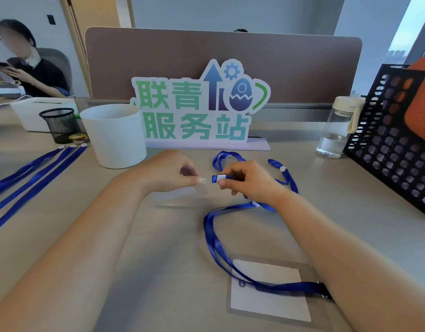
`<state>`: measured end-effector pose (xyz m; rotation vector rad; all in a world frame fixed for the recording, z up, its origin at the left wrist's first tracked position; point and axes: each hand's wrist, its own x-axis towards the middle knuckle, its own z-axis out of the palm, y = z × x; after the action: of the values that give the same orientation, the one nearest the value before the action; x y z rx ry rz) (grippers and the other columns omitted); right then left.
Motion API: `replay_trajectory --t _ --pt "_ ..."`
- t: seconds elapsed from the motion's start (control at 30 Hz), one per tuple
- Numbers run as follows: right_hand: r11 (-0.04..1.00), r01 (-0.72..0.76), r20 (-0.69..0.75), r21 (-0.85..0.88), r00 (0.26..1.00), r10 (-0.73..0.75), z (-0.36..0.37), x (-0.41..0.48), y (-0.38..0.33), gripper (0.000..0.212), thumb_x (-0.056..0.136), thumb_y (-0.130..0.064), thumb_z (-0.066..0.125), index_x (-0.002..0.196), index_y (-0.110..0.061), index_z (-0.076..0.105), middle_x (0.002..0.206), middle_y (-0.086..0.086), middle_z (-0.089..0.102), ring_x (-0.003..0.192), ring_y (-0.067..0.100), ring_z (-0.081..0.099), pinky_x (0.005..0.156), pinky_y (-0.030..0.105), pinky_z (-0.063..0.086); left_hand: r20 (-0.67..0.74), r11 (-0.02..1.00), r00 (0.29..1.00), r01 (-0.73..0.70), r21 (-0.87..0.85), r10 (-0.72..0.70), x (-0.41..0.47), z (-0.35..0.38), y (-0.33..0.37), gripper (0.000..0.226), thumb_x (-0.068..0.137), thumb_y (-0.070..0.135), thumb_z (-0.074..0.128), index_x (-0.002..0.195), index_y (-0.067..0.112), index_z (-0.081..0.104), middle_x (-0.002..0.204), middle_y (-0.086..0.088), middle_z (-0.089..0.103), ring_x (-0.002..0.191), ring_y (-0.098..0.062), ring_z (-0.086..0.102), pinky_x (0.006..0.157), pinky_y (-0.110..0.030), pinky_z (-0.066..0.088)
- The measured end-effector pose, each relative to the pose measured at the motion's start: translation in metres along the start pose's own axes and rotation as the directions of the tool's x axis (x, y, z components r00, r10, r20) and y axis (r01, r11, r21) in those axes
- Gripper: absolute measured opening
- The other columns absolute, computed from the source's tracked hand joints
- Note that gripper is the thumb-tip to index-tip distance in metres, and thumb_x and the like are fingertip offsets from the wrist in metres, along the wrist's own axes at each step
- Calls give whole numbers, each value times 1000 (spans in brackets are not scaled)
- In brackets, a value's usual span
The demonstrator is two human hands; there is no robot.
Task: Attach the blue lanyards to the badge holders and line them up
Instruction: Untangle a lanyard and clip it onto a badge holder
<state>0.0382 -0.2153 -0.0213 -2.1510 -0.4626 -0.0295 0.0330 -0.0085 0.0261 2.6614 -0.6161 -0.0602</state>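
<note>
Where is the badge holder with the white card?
Head view, lower right: badge holder flat on the desk beside the right forearm, a blue lanyard across it.

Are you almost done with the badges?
Three blue lanyards lie side by side on the left; their badge ends run out of view. Now the left hand holds a clear badge holder while the right hand pinches a lanyard clip at its edge. Left to do: finish that clip, then line it up, along with the card holder nearest you, which has a loose lanyard across it.
</note>
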Motion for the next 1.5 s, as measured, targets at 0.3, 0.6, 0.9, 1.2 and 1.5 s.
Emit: replay_trajectory --t 0.3,0.6,0.9,1.2,1.5 --pt "994 -67 196 -90 977 84 -18 1 -7 21 95 -4 43 91 -12 62 77 -5 67 66 3 62 82 29 48 -32 993 996 74 -90 -78 -8 -15 -5 11 80 24 64 70 24 68 66 10 65 69 -7 55 65 -22 42" --pt "990 -125 57 -67 990 129 -53 -4 -20 43 94 -37 46 59 -13 51 58 -5 60 63 21 42 62 27 34 146 986 987 92 -142 -71 3 -7 -15 13 80 42 66 82 30 72 75 0 68 68 -4 57 72 -20 43" --pt "981 -178 127 71 977 168 -69 -23 -23 5 86 -12 62 86 -16 66 70 8 51 59 10 45 56 19 41 228 947 954 122 299 -195 16 15 -19 19 84 25 61 102 21 67 102 4 64 91 -14 56 71 -23 42" --pt "984 -148 75 95 987 142 -70 -31 -29 10 86 -10 62 93 -17 62 69 10 58 62 17 47 58 22 43 185 815 962 -59 -576 200 22 52 47 42 70 31 68 110 28 55 104 2 66 99 -11 61 84 -25 47" --pt "978 -168 11 -124 985 171 -84 -49 -16 21 81 -8 69 88 -25 59 88 2 63 63 7 54 53 12 45 -52 762 993 -113 -638 104 24 47 49 28 94 28 50 70 19 61 52 8 55 44 -5 46 52 -15 41"
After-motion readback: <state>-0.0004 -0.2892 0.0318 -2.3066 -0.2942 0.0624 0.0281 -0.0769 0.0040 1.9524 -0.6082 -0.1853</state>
